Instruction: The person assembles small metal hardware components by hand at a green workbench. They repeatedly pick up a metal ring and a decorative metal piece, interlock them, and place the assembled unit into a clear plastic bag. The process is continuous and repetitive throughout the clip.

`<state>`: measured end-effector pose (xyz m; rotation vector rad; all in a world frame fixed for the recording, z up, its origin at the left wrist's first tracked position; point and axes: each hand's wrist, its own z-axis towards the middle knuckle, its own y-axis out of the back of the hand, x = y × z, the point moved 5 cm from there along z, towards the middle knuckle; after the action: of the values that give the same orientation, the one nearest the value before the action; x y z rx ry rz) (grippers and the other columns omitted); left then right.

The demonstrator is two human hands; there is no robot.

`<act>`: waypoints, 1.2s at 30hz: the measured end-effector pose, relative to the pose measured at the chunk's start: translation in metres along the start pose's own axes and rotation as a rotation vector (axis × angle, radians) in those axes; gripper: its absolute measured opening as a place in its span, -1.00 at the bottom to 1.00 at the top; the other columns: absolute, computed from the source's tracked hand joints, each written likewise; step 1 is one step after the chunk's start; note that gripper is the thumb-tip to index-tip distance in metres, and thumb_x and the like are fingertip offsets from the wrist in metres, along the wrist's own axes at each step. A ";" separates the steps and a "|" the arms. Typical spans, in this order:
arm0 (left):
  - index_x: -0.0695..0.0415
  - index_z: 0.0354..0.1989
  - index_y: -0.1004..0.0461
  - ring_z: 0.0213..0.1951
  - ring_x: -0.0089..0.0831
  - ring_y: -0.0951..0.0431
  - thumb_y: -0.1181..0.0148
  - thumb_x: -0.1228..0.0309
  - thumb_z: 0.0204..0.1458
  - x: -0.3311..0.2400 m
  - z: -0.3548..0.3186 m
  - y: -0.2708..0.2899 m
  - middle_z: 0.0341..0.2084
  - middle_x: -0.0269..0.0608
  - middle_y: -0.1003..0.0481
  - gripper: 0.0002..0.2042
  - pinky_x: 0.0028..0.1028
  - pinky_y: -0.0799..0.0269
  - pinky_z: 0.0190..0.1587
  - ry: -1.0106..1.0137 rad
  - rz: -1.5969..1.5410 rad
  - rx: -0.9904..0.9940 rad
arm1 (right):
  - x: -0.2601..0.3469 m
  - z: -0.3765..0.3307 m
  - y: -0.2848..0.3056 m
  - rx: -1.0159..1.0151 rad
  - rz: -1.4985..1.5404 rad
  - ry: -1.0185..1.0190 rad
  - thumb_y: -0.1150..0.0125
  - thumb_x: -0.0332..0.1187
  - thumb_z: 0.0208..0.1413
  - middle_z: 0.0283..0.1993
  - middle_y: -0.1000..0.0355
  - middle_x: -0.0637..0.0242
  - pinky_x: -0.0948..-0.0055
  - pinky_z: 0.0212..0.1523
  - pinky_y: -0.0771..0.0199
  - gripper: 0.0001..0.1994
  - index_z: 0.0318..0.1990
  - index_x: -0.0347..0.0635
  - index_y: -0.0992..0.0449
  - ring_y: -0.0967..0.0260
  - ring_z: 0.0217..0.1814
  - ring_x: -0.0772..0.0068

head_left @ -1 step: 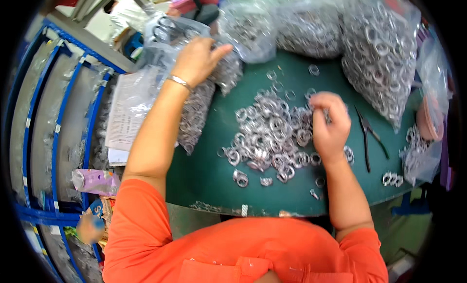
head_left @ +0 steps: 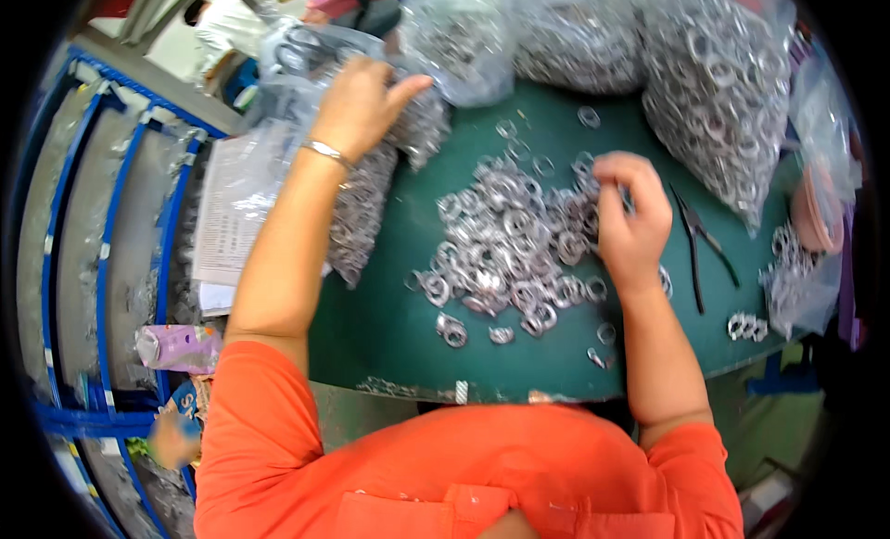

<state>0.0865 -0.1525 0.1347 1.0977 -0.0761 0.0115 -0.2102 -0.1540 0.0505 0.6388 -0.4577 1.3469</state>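
Observation:
A pile of silver metal rings (head_left: pixel 510 242) lies loose on the green table (head_left: pixel 389 326). My right hand (head_left: pixel 632 219) is at the pile's right edge, its fingertips pinched together on a ring. My left hand (head_left: pixel 357 103), with a silver bracelet on the wrist, reaches to the far left and grips the top of a clear plastic bag of rings (head_left: pixel 357 215), thumb spread out to the right.
Several big clear bags full of rings (head_left: pixel 714 85) line the back and right of the table. Black pliers (head_left: pixel 700 247) lie right of my right hand, with a small ring cluster (head_left: pixel 746 326) nearby. A paper sheet (head_left: pixel 227 215), blue racks (head_left: pixel 102 215) and a pink can (head_left: pixel 181 346) are at left.

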 end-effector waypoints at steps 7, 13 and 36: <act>0.25 -0.22 -0.51 -0.15 0.04 -0.47 -0.15 0.45 0.04 0.022 0.002 -0.027 -0.25 0.09 -0.49 -0.83 -0.17 -0.42 -0.10 -0.051 -0.018 -0.141 | -0.017 0.001 -0.002 0.695 -0.117 -0.324 -0.26 -0.43 -0.12 -0.39 -0.47 0.15 0.27 -0.23 -0.43 -0.86 -0.37 -0.28 -0.56 -0.43 -0.30 0.12; 0.22 -0.19 -0.51 -0.10 -0.01 -0.47 -0.23 0.43 -0.02 0.003 -0.001 -0.019 -0.24 0.00 -0.51 -0.78 -0.17 -0.36 -0.01 -0.128 0.109 -0.443 | 0.006 -0.021 -0.013 0.925 -0.473 -0.017 -0.39 -0.44 -0.29 -0.30 -0.37 0.30 0.19 -0.04 -0.18 -0.75 -0.33 -0.17 -0.58 -0.27 -0.11 0.20; 0.22 -0.33 -0.46 -0.34 -0.49 -0.41 -0.15 0.71 -0.27 -0.098 -0.132 -0.024 -0.31 -0.20 -0.41 -0.74 -0.52 -0.37 -0.30 0.125 -0.808 -0.271 | 0.017 -0.019 -0.019 0.802 -0.181 0.076 -0.26 -0.53 -0.11 -0.37 -0.41 0.23 0.26 -0.22 -0.37 -0.90 -0.38 -0.24 -0.52 -0.37 -0.25 0.14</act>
<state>-0.0023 -0.0435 0.0475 0.7921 0.4682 -0.6365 -0.1900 -0.1304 0.0438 1.2440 0.2301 1.3551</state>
